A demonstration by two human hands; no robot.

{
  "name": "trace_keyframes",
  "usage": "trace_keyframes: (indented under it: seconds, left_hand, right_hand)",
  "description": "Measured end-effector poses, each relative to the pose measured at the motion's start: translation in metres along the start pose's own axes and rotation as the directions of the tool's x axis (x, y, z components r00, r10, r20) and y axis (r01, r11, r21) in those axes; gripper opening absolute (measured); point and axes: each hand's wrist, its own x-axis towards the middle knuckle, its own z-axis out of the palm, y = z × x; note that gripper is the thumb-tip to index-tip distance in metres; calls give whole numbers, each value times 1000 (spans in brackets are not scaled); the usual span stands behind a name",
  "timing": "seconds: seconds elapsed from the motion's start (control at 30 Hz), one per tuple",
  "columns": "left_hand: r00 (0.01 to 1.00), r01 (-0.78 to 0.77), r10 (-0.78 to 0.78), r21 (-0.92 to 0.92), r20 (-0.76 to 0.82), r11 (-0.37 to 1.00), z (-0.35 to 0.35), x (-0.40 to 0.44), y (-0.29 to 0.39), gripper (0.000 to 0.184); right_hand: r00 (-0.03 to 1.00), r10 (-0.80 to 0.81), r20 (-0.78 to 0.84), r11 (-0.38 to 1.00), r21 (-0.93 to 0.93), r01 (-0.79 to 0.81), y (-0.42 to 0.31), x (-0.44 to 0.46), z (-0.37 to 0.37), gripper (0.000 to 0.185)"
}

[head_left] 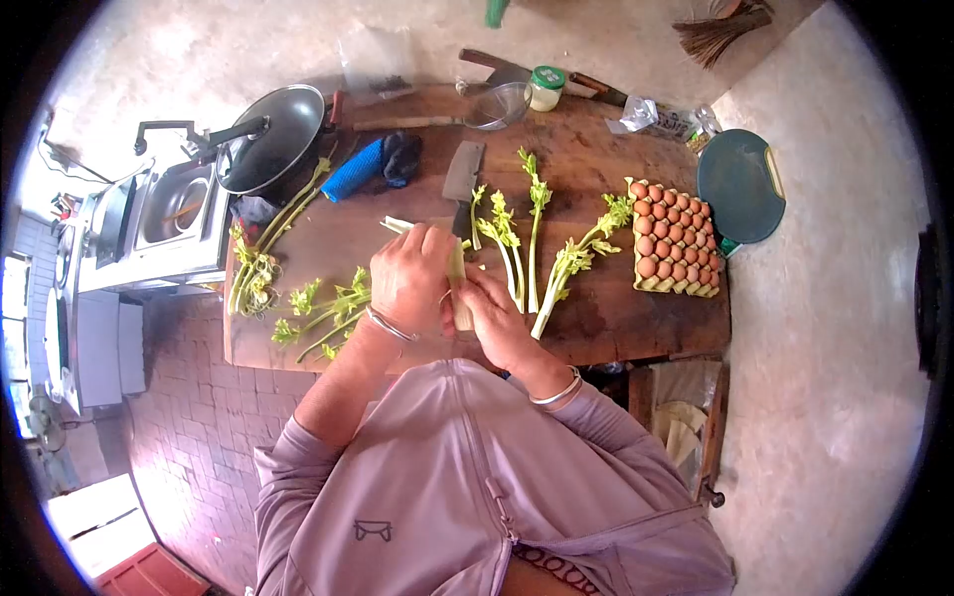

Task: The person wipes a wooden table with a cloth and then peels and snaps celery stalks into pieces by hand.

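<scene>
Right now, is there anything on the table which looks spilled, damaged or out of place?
No clear spill or damage. Only the cleaver seems questionable: it lies uncovered on the table, close beyond the left hand.

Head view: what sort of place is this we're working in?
Most likely a kitchen, perhaps a home one. A large wok stands at the left, and a cleaver, leafy green stalks and eggs lie on the wooden table.

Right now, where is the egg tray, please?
In the head view, the egg tray sits at the right end of the table, between celery and a dark green disc.
</scene>
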Motion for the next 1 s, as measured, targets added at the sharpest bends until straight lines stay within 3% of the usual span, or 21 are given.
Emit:
trace_keyframes:
  seconds: [0.03, 0.1, 0.13, 0.23, 0.27, 0.4, 0.5, 0.57, 0.63, 0.73, 0.83, 0.87, 0.97, 1.0]
  left_hand:
    - [1000, -4, 4, 4, -3, 1000, -1, -1, -1, 26]
    - [996, -77, 77, -10, 53, 997, -4, -3, 0, 20]
    - [989, -148, 150, -99, 9, 984, 1, -5, 1, 23]
    - [990, -142, 140, -117, -32, 983, 6, -7, 13, 21]
    - [995, -99, 101, -83, 23, 992, 4, -8, 19, 20]
    - [994, -84, 83, 7, 68, 996, 11, -17, 26, 21]
    - [996, -36, 37, -18, 79, 999, 17, -18, 26, 20]
    - [999, -19, 21, -41, 48, 999, 13, -12, 26, 20]
    - [1000, -5, 6, -67, 17, 998, 10, -8, 23, 19]
    - [994, 5, 0, -44, 110, 999, 6, -7, 13, 32]
    - [992, 2, -3, 9, 124, 1000, 1, -5, 7, 25]
    - [982, 32, -53, 121, 182, 992, 9, -10, -6, 15]
    - [947, 106, -167, 221, 275, 969, 9, -6, 5, 6]
    - [959, 117, -163, 198, 233, 973, 9, -4, 8, 6]
  right_hand:
    - [1000, -6, 3, 1000, 1, 6, 0, 1, 1, 22]
    - [984, -176, -1, 973, -151, 174, 0, 4, 1, 22]
    - [986, 156, -66, 920, 372, -121, 0, 12, -3, 22]
    - [988, 131, -84, 864, 499, -72, 0, 19, -6, 23]
    - [966, 224, -127, 840, 528, -125, -2, 19, -3, 24]
    - [938, 221, -267, 872, 484, -68, -4, 23, -2, 34]
    - [965, 235, -120, 894, 415, -166, 2, 22, -9, 36]
    - [975, 163, -151, 783, 621, -35, 3, 28, 0, 32]
    - [967, 203, -157, 769, 636, -58, 8, 33, 2, 32]
    - [957, 243, -157, 761, 643, -88, 2, 31, 3, 28]
    - [975, 198, -98, 783, 614, -98, 12, 28, -2, 24]
    - [976, 182, -117, 806, 586, -81, 14, 28, -5, 23]
    - [963, 203, -178, 845, 528, -81, 10, 33, -5, 21]
    - [946, 236, -224, 861, 500, -97, 9, 35, -3, 20]
